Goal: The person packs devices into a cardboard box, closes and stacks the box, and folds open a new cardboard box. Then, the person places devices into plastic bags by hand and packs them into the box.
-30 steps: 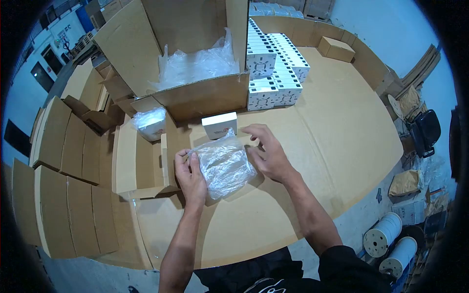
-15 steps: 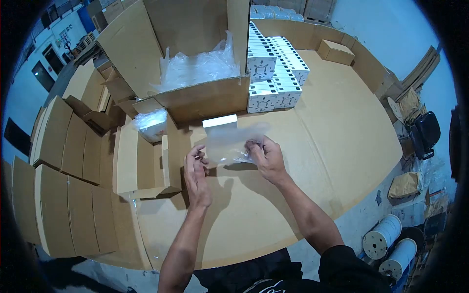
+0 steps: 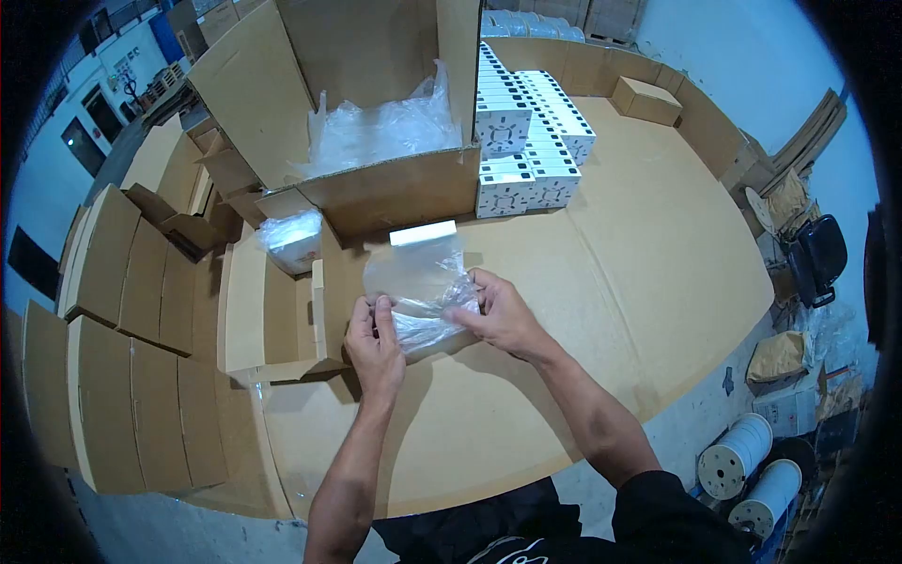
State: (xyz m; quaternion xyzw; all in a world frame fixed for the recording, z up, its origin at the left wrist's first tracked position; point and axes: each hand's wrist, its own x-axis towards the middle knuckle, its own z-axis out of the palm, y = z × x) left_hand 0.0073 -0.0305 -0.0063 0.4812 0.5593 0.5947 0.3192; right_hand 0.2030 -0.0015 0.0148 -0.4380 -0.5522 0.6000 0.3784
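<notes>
A clear plastic bag (image 3: 413, 274) is stretched between my two hands above the cardboard-covered table. My left hand (image 3: 376, 348) pinches its left edge between thumb and fingers. On the other side my right hand (image 3: 503, 315) grips the bag's right edge, thumb laid across the crumpled lower part. Just behind the bag stands a small white box (image 3: 423, 233), its lower part seen only through the plastic. Left of my hands, an open cardboard box (image 3: 246, 324) holds a plastic-wrapped item (image 3: 291, 241) at its far end.
A large open carton (image 3: 395, 193) with plastic bags (image 3: 385, 132) stands at the back. Stacked white boxes (image 3: 531, 183) are right of it. A small brown box (image 3: 646, 100) lies at the far right; more cardboard boxes (image 3: 103, 404) line the left.
The bag went from my left hand to my right, was swung up and turned, and is now held in both hands. My left hand opened, then closed on it again.
</notes>
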